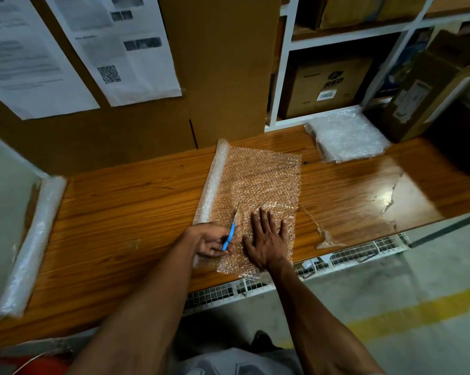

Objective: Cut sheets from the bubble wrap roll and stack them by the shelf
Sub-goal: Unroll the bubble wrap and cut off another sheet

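Bubble wrap roll [213, 182]: lies on the wooden worktop [125, 212], running from near the front edge toward the back, with a length unrolled to its right.
Unrolled sheet [260, 185]: flat on the wood; its near end reaches just past the worktop's front edge, its far end stops short of the back wall.
Left hand [214, 240]: fingers curled round the blue handle of a cutter [229, 234], blade pointing away into the sheet just right of the roll — a slit shows ahead of the blade.
Right hand [266, 239]: flat on the sheet, fingers spread and straight, pressing it down just right of the cutter.
Stack of cut sheets [344, 136]: at the back right of the worktop, against the foot of the white shelf [282, 77], well apart from the hands.
Open room: bare wood to the left of the roll and between the sheet and the stack.
Right of the sheet: a loose piece of clear film [363, 201] lies crumpled on the wood, catching a glare.
Far left: a second roll [31, 244] along the worktop's left end.
Back wall: brown cardboard [223, 63] with printed papers [114, 50] taped on, text too blurred to read — one carries a square code.
Shelf contents: cartons; one box [328, 82] reads "RED". A tall carton [428, 87] leans beside the stack.
Front edge: white wire mesh [358, 253] below the worktop.
Floor: grey with a yellow line [417, 312].
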Demonstrator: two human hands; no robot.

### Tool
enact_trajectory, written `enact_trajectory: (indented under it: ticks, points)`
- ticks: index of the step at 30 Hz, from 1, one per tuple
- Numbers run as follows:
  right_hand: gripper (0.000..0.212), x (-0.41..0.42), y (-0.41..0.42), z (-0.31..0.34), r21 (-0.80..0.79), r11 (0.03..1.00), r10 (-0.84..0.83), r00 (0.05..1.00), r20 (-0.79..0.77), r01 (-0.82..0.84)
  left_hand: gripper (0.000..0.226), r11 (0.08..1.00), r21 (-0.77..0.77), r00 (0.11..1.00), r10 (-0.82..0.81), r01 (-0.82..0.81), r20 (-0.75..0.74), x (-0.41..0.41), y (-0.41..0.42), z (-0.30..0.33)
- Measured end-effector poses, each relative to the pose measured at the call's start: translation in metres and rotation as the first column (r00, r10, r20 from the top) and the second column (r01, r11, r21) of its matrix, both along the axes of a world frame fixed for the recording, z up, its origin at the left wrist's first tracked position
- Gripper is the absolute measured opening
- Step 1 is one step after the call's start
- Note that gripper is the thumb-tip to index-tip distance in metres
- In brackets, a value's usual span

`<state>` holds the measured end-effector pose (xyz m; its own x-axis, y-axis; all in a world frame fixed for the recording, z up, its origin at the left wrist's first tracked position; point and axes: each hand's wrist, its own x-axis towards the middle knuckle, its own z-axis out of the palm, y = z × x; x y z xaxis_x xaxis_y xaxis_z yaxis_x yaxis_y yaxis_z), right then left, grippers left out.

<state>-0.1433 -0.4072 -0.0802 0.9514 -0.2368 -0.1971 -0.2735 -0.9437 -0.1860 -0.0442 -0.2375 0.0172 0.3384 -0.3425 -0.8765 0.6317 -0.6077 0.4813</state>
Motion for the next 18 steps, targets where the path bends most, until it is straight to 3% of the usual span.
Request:
enact_trajectory:
  ticks: [6,12,18]
  points:
    - [0.083,0.000,-0.002,0.000,0.016,1.000,-0.008,1.000,0.003,0.008,0.017,0.993,-0.038,0.991,0.111,-0.108,0.076,0.001,-0.004,-0.012]
    - [0.086,0.005,-0.010,0.001,0.004,1.000,0.008,0.999,0.037,-0.008,0.032,0.997,-0.032,0.996,0.073,-0.071,0.046,0.001,-0.005,-0.013]
    - [0.085,0.006,-0.022,0.001,-0.017,0.998,0.063,0.998,0.002,-0.063,0.032,0.999,-0.018,0.999,0.051,-0.052,-0.018,0.006,-0.011,-0.011]
